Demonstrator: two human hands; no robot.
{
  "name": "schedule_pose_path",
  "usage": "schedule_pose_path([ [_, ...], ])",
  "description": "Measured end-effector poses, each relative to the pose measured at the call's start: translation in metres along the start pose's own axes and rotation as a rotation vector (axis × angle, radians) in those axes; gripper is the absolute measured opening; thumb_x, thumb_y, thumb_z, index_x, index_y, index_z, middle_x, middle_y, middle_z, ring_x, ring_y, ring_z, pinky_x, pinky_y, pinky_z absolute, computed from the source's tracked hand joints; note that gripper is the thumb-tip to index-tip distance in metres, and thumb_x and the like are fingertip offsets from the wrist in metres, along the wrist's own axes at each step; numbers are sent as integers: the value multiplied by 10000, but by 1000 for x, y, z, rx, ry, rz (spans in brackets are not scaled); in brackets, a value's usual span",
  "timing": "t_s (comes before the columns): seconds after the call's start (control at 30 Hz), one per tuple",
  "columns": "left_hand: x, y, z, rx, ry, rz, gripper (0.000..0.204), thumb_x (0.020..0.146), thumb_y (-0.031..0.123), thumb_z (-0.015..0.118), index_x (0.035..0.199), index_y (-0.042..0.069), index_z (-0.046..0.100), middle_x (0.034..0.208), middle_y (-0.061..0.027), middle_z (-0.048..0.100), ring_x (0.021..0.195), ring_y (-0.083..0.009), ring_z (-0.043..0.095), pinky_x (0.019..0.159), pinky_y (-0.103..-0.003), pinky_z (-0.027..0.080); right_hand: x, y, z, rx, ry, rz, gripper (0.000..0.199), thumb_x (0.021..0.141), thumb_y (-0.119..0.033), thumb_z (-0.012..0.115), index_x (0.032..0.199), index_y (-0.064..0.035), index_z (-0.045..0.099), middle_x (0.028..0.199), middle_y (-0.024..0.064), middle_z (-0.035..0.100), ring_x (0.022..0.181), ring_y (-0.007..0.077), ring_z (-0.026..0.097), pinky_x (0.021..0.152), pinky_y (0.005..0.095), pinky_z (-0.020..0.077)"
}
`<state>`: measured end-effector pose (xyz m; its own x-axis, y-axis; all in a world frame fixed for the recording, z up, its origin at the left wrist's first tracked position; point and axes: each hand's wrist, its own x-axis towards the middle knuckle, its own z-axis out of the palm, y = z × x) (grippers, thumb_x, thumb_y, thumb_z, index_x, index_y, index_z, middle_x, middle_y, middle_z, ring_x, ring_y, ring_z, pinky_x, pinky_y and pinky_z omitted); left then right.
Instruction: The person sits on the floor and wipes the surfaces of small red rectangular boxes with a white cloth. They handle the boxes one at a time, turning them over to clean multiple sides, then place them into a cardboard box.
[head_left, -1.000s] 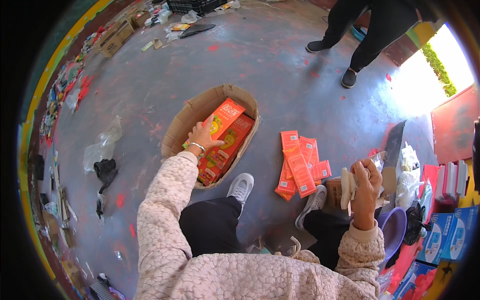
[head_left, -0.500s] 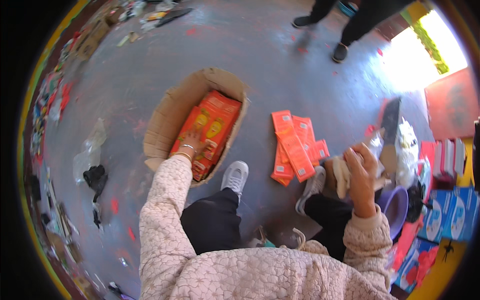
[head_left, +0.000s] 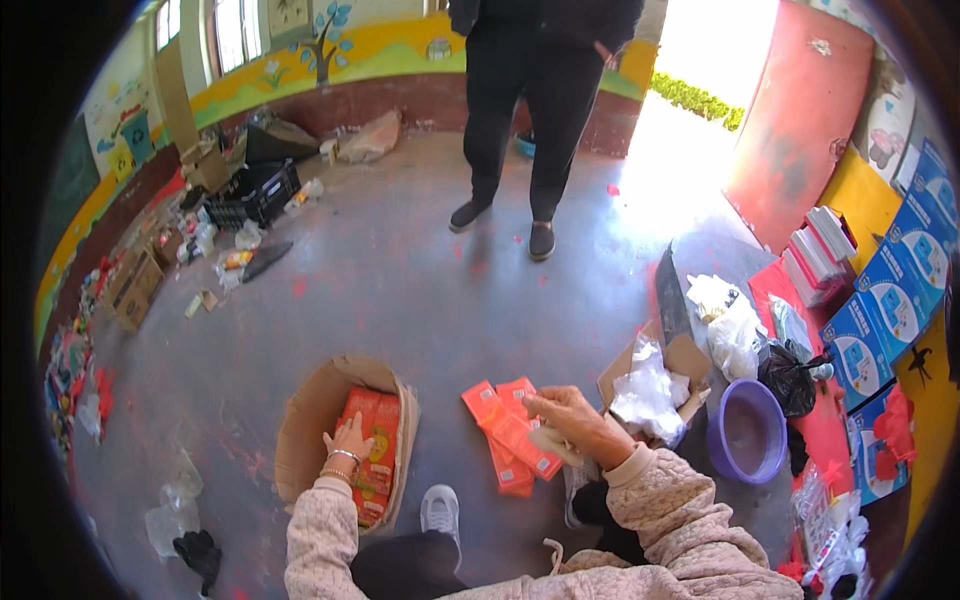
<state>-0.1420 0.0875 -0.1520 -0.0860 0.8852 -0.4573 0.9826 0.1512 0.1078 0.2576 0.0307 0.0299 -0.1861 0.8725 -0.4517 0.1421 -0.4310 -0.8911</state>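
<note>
On the floor at my left stands an open cardboard box (head_left: 300, 425) with red printed packets (head_left: 375, 478) lying in it. My left hand (head_left: 350, 440) rests on those packets with its fingers apart, not gripping them. Several flat orange packets (head_left: 510, 438) lie overlapping on the floor between the box and my right foot. Above their right side is my right hand (head_left: 578, 420), fingers closed on a limp beige cloth-like piece (head_left: 553, 445) hanging below it. Its exact kind is unclear.
Right of my right hand sits a small open carton (head_left: 690, 368) with white plastic, then a purple basin (head_left: 748, 430). Blue boxes (head_left: 890, 310) line the right side. A person (head_left: 520, 100) stands ahead near the doorway. A black crate (head_left: 255, 190) and litter lie far left.
The view has tilted up, showing the walls and more of the standing person. My right hand has moved left over the orange packets with the beige piece. My left hand stays on the red packets.
</note>
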Motion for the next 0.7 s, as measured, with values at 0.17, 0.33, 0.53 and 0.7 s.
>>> schedule_pose_path([
  [0.17, -74, 44, -124, -296, 331, 88, 981, 770, 339, 628, 1443, 128, -54, 871, -160, 670, 891, -331, 635, 970, -498, 356, 5, -1, 0, 29, -17, -151, 130, 817, -148, 616, 857, -26, 600, 626, -7, 536, 507, 62, 503, 408, 225, 363],
  [0.33, -176, 154, -183, -380, 437, 551, 747, 759, 227, 601, 1402, 74, 255, 610, -72, 600, 711, -291, 628, 926, -412, 402, 7, 12, -25, 163, -1, -199, 150, 787, -51, 572, 931, -25, 607, 709, 22, 577, 559, 70, 532, 468, 220, 424],
  [0.53, -257, 225, -138, -257, 401, 887, 696, 742, 96, 615, 1383, 132, 345, 776, -37, 608, 785, -216, 610, 993, -573, 269, 57, 47, -51, 47, 38, -607, 335, 790, -47, 532, 1114, 24, 579, 1046, 123, 616, 953, 183, 572, 817, 302, 466],
  [0.7, -189, 207, -38, -157, -116, 1012, 714, 759, 167, 658, 1387, 156, 318, 1092, -92, 608, 990, -275, 594, 959, -614, 288, 118, 114, -71, 110, 446, -255, 250, 751, -83, 597, 981, -1, 650, 915, 117, 677, 762, 232, 649, 688, 342, 525],
])
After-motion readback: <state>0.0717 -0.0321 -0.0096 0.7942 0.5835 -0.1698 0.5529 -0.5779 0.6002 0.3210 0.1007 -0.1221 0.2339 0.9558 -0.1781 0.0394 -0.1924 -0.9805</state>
